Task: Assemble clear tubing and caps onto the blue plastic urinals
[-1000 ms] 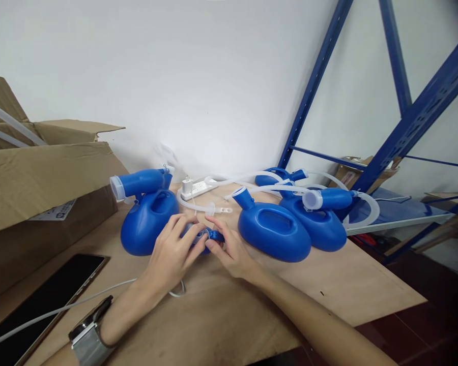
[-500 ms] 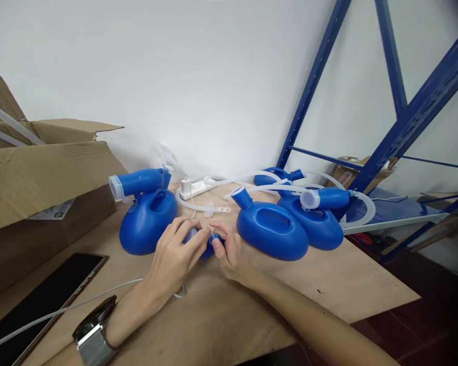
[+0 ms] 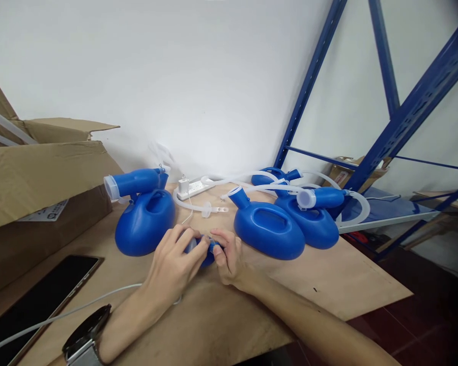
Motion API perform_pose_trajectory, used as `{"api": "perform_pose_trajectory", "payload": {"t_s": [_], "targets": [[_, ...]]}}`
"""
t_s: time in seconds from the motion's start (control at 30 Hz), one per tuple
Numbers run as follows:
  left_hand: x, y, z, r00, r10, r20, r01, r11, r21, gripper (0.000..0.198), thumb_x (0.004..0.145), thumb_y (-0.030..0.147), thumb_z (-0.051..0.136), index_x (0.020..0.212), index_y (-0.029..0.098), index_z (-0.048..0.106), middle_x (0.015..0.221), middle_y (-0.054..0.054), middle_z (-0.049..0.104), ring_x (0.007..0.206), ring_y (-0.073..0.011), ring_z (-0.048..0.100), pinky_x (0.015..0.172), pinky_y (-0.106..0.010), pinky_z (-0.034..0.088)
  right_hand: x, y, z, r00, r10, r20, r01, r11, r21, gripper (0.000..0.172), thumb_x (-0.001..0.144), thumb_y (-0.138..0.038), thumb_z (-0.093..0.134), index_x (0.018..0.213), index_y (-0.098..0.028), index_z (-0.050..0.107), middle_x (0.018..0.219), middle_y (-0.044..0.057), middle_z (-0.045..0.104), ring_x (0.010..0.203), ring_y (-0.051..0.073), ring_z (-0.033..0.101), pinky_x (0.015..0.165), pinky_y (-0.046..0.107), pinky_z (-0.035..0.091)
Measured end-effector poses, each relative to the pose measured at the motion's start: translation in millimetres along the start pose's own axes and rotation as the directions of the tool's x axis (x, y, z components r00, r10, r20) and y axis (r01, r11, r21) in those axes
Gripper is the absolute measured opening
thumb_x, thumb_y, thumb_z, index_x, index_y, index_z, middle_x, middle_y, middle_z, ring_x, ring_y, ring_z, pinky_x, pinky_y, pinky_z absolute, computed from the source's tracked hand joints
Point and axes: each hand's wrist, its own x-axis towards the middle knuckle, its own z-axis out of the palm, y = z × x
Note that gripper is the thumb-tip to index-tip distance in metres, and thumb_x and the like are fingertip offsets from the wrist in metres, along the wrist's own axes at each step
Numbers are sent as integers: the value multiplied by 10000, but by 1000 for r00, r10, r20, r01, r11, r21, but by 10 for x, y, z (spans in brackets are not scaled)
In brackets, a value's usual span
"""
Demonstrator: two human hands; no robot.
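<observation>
Between both hands is a blue plastic tube-like piece (image 3: 208, 259) with a translucent end, mostly hidden by fingers. My left hand (image 3: 175, 262) curls over it from the left, its fingers closed on the translucent end. From the right, my right hand (image 3: 229, 254) pinches the narrow end between thumb and fingers. A blue urinal bottle (image 3: 137, 234) stands left of my hands, a blue tube-like head (image 3: 137, 183) resting on top. Another blue urinal bottle (image 3: 269, 239), its neck uncapped, sits just right of my right hand. A clear hose (image 3: 187, 205) with a white connector lies beyond my fingers.
Further right are another blue bottle (image 3: 324, 229) with a second tube-like head (image 3: 324, 198) and coiled hose. A power strip (image 3: 196, 188) lies by the wall. An open cardboard box (image 3: 53, 173) and a phone (image 3: 49, 300) are at left, with a cable (image 3: 87, 305) crossing. Blue shelving (image 3: 389, 132) rises at right.
The camera view has shifted slightly, so most things sit a little further left. Both hands keep their grip on the blue piece, which sits slightly lower in view.
</observation>
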Motion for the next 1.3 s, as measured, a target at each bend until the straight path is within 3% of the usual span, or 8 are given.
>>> {"api": "perform_pose_trajectory", "payload": {"t_s": [0.37, 0.5, 0.57, 0.67, 0.8, 0.9, 1.07, 1.3], "targets": [[-25, -147, 5, 988, 88, 129, -77, 993, -91, 376, 920, 381, 640, 1229, 165, 632, 1152, -161, 670, 994, -296, 657, 745, -381, 566, 132, 145, -65, 947, 312, 75, -321, 920, 226, 290, 1056, -406, 417, 1252, -249, 561, 651, -46, 612, 542, 152, 587, 629, 301, 511], [-31, -165, 64, 968, -196, 158, 229, 947, -225, 354, 924, 411, 646, 1235, 242, 626, 1147, -86, 695, 991, -240, 684, 778, -326, 570, 233, 157, -99, 934, 344, 99, -358, 902, 241, 323, 1049, -430, 422, 1260, -253, 592, 918, 20, 691, 844, 197, 680, 855, 359, 542], [-3, -214, 76, 865, -470, 177, 502, 801, -327, 346, 891, 476, 672, 1142, 238, 649, 1095, -58, 708, 996, -241, 685, 869, -359, 563, 294, 186, -108, 922, 376, 95, -388, 894, 224, 335, 1037, -425, 463, 1313, -267, 570, 1215, 62, 657, 1124, 230, 638, 1022, 401, 491], [41, -330, 80, 557, -792, 251, 800, 430, -418, 452, 817, 604, 696, 1073, 234, 655, 997, -30, 704, 876, -238, 682, 804, -379, 576, 353, 308, -132, 899, 423, 118, -439, 874, 209, 387, 1018, -415, 508, 1380, -279, 523, 1393, 83, 556, 1283, 243, 554, 1099, 424, 452], [48, -447, 95, 332, -878, 345, 858, 129, -497, 618, 722, 685, 728, 1129, 227, 642, 924, -19, 681, 791, -228, 660, 684, -351, 575, 358, 516, -202, 898, 411, 160, -434, 888, 152, 449, 1007, -372, 515, 1441, -264, 476, 1404, 107, 548, 1299, 239, 556, 1115, 428, 457], [41, -451, 91, 370, -884, 285, 873, 225, -433, 592, 727, 673, 726, 1106, 223, 660, 909, -20, 685, 791, -230, 647, 750, -376, 555, 324, 596, -224, 853, 419, 310, -445, 895, 15, 504, 1013, -348, 476, 1505, -249, 428, 1514, 120, 487, 1435, 250, 444, 1209, 457, 350], [28, -450, 60, 591, -807, 2, 776, 568, -274, 437, 807, 566, 703, 1072, 227, 634, 1098, -69, 669, 1015, -287, 643, 902, -434, 517, 211, 670, -50, 633, 592, 500, -560, 795, -232, 725, 994, -417, 487, 1622, -173, 218, 1718, 162, 26, 1585, 312, -42, 1272, 533, 102], [-44, -557, 108, 693, -717, -76, 695, 693, -191, 375, 857, 497, 688, 1089, 215, 604, 1093, -77, 637, 1048, -284, 636, 914, -424, 516, 258, 913, 274, 658, 678, 328, -628, 734, -259, 863, 917, -348, 563, 1624, -140, 114, 1694, 213, 53, 1588, 320, -4, 1264, 523, 118]]}}
